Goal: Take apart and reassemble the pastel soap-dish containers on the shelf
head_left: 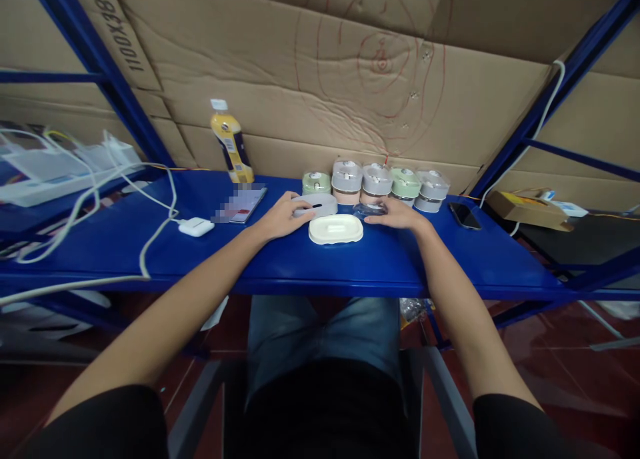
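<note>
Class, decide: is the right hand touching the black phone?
Apart: the head view shows bare blue desk between the right hand and the black phone.

Tabletop, mid-frame: smooth, glossy blue, apparently painted metal. Backing, upper frame: creased, matt cardboard. Cream oval piece and grey oval piece, centre: smooth plastic. Lidded containers, right of centre: clear plastic tops (shiny from where I stand).
</note>
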The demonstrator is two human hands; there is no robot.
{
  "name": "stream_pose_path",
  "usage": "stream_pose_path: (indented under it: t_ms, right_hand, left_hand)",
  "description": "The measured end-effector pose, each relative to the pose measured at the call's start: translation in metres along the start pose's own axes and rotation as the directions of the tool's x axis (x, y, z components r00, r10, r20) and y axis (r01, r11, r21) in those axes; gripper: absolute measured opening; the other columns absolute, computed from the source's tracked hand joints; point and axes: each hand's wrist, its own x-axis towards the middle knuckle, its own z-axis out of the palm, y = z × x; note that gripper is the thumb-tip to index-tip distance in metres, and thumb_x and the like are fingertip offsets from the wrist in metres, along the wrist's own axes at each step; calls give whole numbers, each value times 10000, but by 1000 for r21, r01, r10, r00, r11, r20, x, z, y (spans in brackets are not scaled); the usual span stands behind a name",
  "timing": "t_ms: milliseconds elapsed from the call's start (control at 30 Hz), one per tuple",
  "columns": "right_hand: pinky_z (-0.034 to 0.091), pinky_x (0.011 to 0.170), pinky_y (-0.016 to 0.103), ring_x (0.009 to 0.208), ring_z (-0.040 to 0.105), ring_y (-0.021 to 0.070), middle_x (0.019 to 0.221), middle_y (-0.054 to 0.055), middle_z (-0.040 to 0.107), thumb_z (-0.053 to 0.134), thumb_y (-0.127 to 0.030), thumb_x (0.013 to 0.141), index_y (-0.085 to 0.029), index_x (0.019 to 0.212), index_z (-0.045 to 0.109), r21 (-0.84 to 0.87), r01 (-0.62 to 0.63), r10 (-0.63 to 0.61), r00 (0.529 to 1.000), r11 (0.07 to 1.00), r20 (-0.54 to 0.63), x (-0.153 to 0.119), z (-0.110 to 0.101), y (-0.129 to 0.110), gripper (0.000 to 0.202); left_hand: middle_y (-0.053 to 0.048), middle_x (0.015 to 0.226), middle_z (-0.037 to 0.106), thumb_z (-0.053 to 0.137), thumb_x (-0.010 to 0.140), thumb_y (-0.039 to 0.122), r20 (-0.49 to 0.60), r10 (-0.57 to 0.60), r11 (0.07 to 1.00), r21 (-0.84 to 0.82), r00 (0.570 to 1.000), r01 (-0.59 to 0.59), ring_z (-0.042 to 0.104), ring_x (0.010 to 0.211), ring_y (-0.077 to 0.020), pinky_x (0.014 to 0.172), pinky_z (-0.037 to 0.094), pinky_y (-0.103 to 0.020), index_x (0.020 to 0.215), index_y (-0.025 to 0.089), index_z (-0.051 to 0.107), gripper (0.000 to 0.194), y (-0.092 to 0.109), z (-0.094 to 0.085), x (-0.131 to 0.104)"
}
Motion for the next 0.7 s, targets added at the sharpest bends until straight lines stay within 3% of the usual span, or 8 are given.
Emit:
stream_pose_path:
  t_ms: [133,267,467,700]
  right_hand:
    - [560,1179,685,1320,726,466,1436,187,765,882,-782,774,-205,1425,732,-4,-59,58,990,998,-127,-2,0,-4,882]
    - [586,1133,682,1260,741,438,1392,164,779,843,-826,794,-229,1468,702,79,83,-63,971,993,-229,-5,2,-13,912]
    - [569,1190,590,1376,696,388,1524,111,727,967,-680,685,-271,1484,698,171,373,-354,926,912,-135,-6,20,-36,937]
    - [484,1275,633,1421,678,404,1516,117,742,992,-678,651,-281,1478,733,41,483,-479,874,874,-88,6,44,-48,953]
  left_hand:
    - [-155,1427,611,600,1019,644,-49,95,994,-49,994,-97,588,1444,-399,1301,441,-637,1283,234,807,530,13,1,-4]
    - [-158,1482,630,658,997,627,-26,210,972,-102,977,-211,610,1448,-390,1291,460,-613,1414,229,726,580,36,7,-11]
    - [-225,1576,636,884,788,613,-43,155,971,-176,987,-160,628,1464,-447,1238,512,-612,1599,179,504,995,52,21,-15]
    - [-239,1548,678,975,646,620,-26,113,954,-278,993,-115,661,1444,-479,1205,534,-637,1634,191,449,1198,52,27,-7]
